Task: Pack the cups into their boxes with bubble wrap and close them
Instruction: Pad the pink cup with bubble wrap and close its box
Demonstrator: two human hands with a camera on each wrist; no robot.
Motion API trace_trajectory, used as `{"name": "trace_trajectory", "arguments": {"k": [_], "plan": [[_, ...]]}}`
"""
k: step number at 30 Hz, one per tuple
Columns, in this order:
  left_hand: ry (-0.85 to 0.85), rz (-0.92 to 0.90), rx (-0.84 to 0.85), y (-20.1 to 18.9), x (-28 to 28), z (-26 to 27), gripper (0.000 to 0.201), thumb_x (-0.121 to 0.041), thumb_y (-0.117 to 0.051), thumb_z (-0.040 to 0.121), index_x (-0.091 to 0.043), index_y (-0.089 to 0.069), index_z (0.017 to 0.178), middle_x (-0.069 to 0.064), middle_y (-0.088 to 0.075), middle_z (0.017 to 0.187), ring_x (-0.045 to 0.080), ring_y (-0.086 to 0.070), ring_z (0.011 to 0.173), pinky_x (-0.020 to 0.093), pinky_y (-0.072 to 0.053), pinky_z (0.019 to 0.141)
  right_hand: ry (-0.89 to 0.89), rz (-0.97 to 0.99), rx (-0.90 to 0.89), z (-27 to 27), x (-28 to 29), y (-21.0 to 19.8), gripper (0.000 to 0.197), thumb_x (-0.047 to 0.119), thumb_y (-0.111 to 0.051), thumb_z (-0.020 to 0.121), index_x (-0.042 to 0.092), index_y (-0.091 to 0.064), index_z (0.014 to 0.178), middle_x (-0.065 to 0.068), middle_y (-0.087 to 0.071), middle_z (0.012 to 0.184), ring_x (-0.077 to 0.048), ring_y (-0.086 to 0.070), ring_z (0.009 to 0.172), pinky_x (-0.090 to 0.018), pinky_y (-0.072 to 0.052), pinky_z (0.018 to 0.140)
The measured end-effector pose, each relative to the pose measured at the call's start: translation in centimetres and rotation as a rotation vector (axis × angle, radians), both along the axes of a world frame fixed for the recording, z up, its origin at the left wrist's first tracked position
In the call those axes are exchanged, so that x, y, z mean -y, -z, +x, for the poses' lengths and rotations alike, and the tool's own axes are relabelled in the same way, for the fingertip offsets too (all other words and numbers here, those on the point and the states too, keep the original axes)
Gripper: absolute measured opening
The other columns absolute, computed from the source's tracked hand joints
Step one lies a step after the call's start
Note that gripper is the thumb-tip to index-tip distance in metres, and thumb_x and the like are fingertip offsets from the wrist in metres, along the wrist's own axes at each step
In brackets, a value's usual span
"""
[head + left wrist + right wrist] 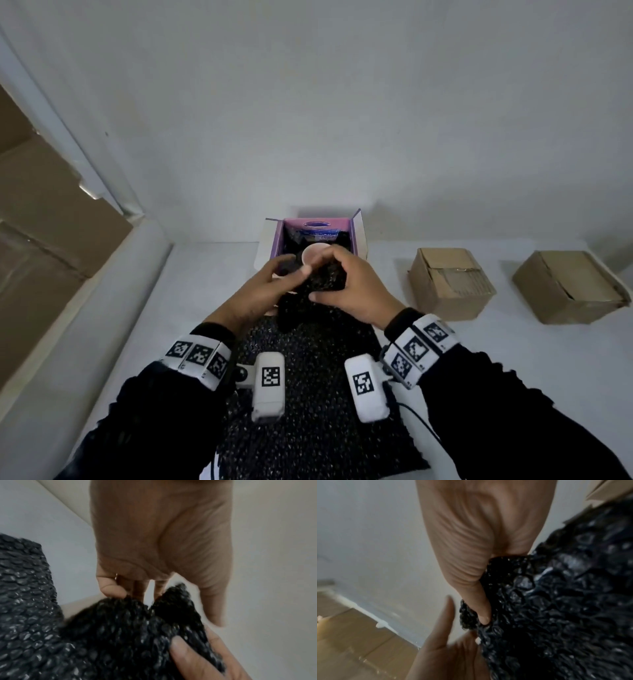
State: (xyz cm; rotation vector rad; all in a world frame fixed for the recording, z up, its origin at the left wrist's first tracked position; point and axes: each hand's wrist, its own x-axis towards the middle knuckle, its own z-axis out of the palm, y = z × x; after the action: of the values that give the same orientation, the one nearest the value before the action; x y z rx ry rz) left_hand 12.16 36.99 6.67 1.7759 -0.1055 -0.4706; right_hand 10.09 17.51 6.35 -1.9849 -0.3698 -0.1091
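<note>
A cup [312,257] with a pale rim and pinkish inside sits half rolled in black bubble wrap [308,377], just in front of the open purple box [356,236]. My left hand [291,270] grips the wrapped cup from the left, its thumb across the rim. From the right, my right hand [329,274] holds the wrap against the cup. In the left wrist view my fingers [111,588] curl onto the wrap's edge [120,635]. In the right wrist view my thumb [481,608] presses into the wrap [556,601]. The cup's body is hidden.
Two closed brown cardboard boxes [448,284] [565,287] stand on the white table to the right. Flat cardboard [41,205] leans behind a white ledge at the left. The purple box holds dark packaging and stands against the wall.
</note>
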Motion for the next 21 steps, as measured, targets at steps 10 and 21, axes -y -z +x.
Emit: {"name": "trace_trajectory", "arguments": {"k": [10, 21], "plan": [[-0.046, -0.31, 0.156, -0.9, 1.8, 5.6, 0.014, -0.009, -0.058, 0.095, -0.01, -0.065, 0.107, -0.001, -0.073, 0.096, 0.012, -0.068, 0.089, 0.022, -0.054, 0.072, -0.137, 0.345, -0.516, 0.6, 1.3, 0.8, 0.063, 0.02, -0.072, 0.088, 0.032, -0.04, 0.142, 0.008, -0.06, 0.132, -0.009, -0.057, 0.122, -0.025, -0.048, 0.101], [0.139, -0.008, 0.142, 0.4, 4.2, 9.7, 0.09, -0.037, -0.087, 0.069, -0.029, -0.029, 0.137, -0.005, -0.057, 0.121, 0.012, -0.061, 0.11, 0.035, -0.053, 0.094, 0.555, 0.872, -0.371, 8.1, -0.2, 1.5, 0.026, 0.006, -0.069, 0.087, 0.007, -0.069, 0.112, -0.011, -0.073, 0.109, -0.027, -0.07, 0.101, -0.048, -0.054, 0.093]]}}
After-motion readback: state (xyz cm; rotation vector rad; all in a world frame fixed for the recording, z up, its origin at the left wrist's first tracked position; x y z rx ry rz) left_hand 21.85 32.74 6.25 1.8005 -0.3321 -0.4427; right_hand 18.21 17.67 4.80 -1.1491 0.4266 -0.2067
